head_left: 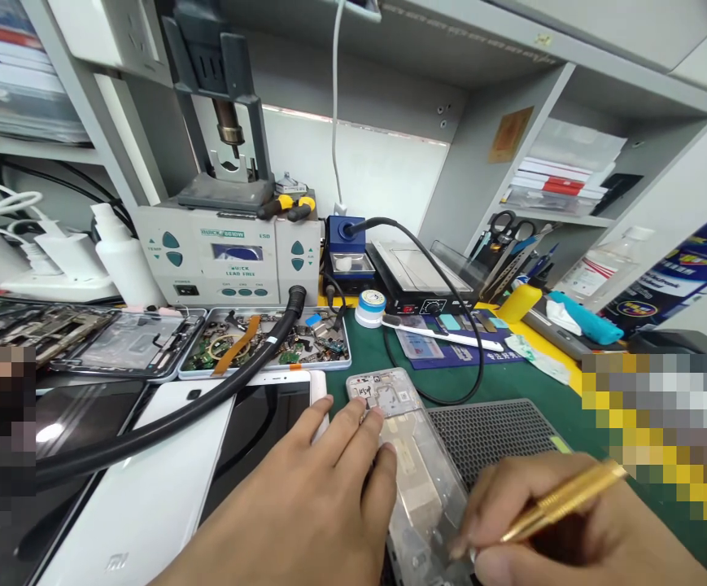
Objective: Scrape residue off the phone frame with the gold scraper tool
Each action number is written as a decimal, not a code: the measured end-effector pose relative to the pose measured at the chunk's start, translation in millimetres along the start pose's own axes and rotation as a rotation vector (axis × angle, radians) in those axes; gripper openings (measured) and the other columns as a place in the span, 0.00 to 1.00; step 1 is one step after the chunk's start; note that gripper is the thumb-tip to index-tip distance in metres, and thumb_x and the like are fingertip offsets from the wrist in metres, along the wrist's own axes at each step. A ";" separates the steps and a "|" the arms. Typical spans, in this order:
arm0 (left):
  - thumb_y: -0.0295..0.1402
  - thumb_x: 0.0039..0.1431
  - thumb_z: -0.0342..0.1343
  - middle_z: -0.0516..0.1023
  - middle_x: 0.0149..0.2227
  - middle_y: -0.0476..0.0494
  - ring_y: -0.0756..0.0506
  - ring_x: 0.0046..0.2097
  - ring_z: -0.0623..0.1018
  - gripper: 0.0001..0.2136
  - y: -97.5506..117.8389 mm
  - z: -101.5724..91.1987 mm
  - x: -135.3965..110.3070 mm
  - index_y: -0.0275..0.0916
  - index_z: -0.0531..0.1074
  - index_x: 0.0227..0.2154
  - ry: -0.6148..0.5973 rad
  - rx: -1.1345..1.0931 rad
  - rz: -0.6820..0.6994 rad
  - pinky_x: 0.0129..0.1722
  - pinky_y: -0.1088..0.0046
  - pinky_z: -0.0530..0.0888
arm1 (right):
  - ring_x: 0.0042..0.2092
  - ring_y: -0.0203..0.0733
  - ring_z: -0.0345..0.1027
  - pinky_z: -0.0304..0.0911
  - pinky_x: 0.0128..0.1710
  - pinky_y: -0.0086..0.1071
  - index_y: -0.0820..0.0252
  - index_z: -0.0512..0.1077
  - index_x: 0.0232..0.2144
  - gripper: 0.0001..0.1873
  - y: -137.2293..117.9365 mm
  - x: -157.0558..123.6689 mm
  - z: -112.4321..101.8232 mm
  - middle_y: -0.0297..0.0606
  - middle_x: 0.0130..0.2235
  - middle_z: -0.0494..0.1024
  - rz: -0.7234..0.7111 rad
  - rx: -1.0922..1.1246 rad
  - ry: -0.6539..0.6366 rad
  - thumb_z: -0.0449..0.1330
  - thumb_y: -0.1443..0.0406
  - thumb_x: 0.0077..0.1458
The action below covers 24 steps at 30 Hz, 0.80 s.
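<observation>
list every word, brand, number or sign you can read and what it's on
"QUICK" (twice): control box
"ESD": control box, upper right
"LEAD FREE": control box, below the display
"TEMP": control box, left side
"POWER": control box, by the switch
"mi": white phone back
Too small or blurred: other panel marks, handwriting on the phone frame, labels on the clear bottle

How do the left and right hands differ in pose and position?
The left hand is palm down with fingers extended, while the right hand is curled. The left hand shows no tool, whereas the right hand grips a slim gold tool. The left hand's fingertips are by the far part of the phone housing; the right hand is at the part nearer the camera. Both hands are bare.
</observation>
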<state>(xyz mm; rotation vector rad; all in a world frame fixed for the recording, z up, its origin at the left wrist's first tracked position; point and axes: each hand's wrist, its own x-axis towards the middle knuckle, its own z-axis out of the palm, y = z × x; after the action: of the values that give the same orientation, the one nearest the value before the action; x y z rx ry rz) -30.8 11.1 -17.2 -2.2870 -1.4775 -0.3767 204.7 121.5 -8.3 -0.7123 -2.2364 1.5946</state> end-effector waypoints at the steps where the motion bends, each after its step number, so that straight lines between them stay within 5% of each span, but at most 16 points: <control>1: 0.30 0.78 0.33 0.80 0.59 0.34 0.35 0.59 0.80 0.27 -0.1 1.5 0.4 0.36 0.81 0.53 -0.012 0.007 0.007 0.55 0.55 0.74 | 0.21 0.32 0.66 0.59 0.18 0.23 0.57 0.82 0.30 0.13 -5.9 0.9 -1.9 0.33 0.23 0.77 0.134 0.041 0.010 0.74 0.54 0.56; 5: 0.26 0.76 0.29 0.79 0.59 0.27 0.31 0.58 0.81 0.29 1.5 2.1 0.4 0.32 0.80 0.54 -0.036 0.041 0.071 0.51 0.49 0.77 | 0.17 0.24 0.49 0.45 0.15 0.21 0.58 0.77 0.33 0.21 -18.8 5.7 -7.6 0.23 0.19 0.66 0.404 0.255 -0.068 0.77 0.50 0.50; 17: 0.25 0.76 0.30 0.78 0.60 0.29 0.31 0.59 0.80 0.28 5.0 0.5 -1.5 0.33 0.79 0.54 -0.033 -0.008 0.012 0.55 0.49 0.76 | 0.16 0.24 0.46 0.42 0.16 0.21 0.58 0.74 0.34 0.22 -19.5 10.9 -10.9 0.19 0.16 0.61 0.379 0.337 -0.155 0.77 0.50 0.52; 24: 0.30 0.78 0.36 0.79 0.60 0.36 0.37 0.60 0.79 0.24 5.3 -10.5 -3.7 0.37 0.80 0.53 -0.004 -0.051 -0.059 0.58 0.56 0.74 | 0.26 0.30 0.52 0.50 0.24 0.24 0.55 0.70 0.37 0.21 -12.2 2.3 -3.9 0.26 0.28 0.67 0.338 0.239 -0.166 0.70 0.47 0.60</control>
<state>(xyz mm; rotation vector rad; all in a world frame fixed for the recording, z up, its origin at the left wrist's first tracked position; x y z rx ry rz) -27.6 1.3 -10.4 -2.2891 -1.5569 -0.4317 202.2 122.7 4.3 -0.9590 -2.0625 2.1089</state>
